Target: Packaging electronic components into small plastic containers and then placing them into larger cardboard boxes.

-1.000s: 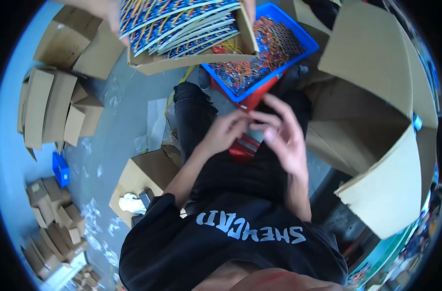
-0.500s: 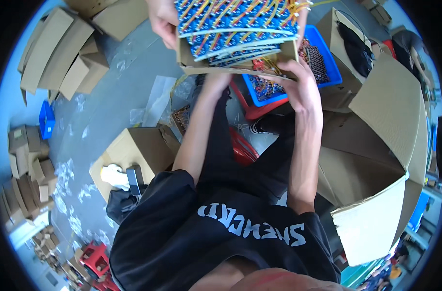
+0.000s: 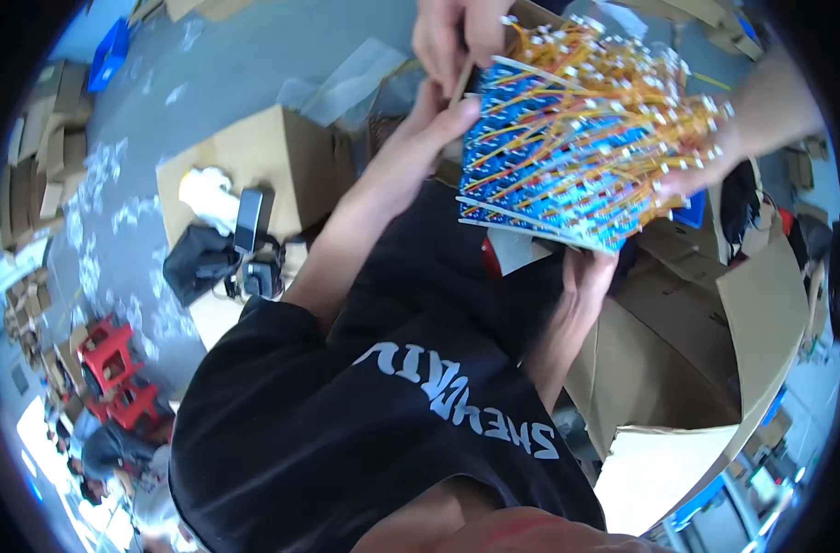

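A stack of blue circuit boards point(image 3: 508, 175), with white edge strips and many orange-yellow wires ending in white connectors, is held up in front of me. Part of a cardboard tray point(image 3: 533, 15) shows behind its far side. My left hand point(image 3: 445, 124) grips the left side, thumb over the boards' edge and fingers outside the cardboard. Under the near edge, my right hand point(image 3: 589, 269) bears the stack, its fingers mostly hidden. Another person's hand point(image 3: 457, 37) is at the far left corner, and that person's other hand point(image 3: 706, 166) lies against the wires on the right.
A closed carton point(image 3: 240, 152) to my left carries a white glove point(image 3: 210, 195), a dark upright device point(image 3: 251, 219) and a black bag point(image 3: 199, 263). A large open carton point(image 3: 660, 350) stands at my right. Red stools point(image 3: 111, 355) and plastic scraps are farther left.
The stack has come nearer and to the right, turning and tilting so its wired face shows more. The other person's right-side hand now reaches over the wires. My view has swung round.
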The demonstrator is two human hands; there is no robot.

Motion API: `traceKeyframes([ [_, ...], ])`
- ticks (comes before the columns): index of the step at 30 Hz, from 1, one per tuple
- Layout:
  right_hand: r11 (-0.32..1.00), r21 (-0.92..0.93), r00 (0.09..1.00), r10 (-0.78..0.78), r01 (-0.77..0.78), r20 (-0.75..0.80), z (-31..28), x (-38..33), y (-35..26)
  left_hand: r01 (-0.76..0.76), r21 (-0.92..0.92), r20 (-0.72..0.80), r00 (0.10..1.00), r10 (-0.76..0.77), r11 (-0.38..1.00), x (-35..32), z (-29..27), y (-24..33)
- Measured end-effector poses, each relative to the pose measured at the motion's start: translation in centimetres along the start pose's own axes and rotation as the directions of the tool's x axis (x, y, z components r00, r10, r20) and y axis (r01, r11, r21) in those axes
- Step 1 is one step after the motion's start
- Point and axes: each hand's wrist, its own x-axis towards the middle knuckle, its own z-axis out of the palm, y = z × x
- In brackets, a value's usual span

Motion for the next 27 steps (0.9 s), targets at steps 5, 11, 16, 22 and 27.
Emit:
traceKeyframes([
  [5, 0.985, -0.172, 0.984, -0.047, 0.017, -0.170, -2.5, -2.2, 1.9, 0.007, -0.206, -0.014, 1.000, -0.010, 0.979, -3.1, -1.3, -2.3],
  [11, 0.969, 0.122, 0.953, 0.179, -0.213, 0.244, -6.4, 1.7, 3.9, 0.043, -0.161, -0.104, 0.993, -0.060, 0.986, -6.6, -2.2, -4.3],
  [16, 0.941, -0.074, 0.917, 0.338, -0.330, 0.211, -3.7, -1.5, 5.1, 0.077, -0.151, -0.151, 0.984, -0.100, 0.986, -8.5, -3.2, -4.3],
  [22, 0.849, -0.261, 0.854, 0.503, -0.460, 0.132, -1.2, -5.3, 7.9, 0.229, -0.136, -0.275, 0.926, -0.259, 0.964, -10.9, -5.5, -4.0],
  [27, 0.749, -0.385, 0.808, 0.589, -0.539, 0.016, -0.5, -8.1, 8.2, 0.186, -0.275, -0.358, 0.891, -0.280, 0.943, -13.7, -6.5, -5.0],
])
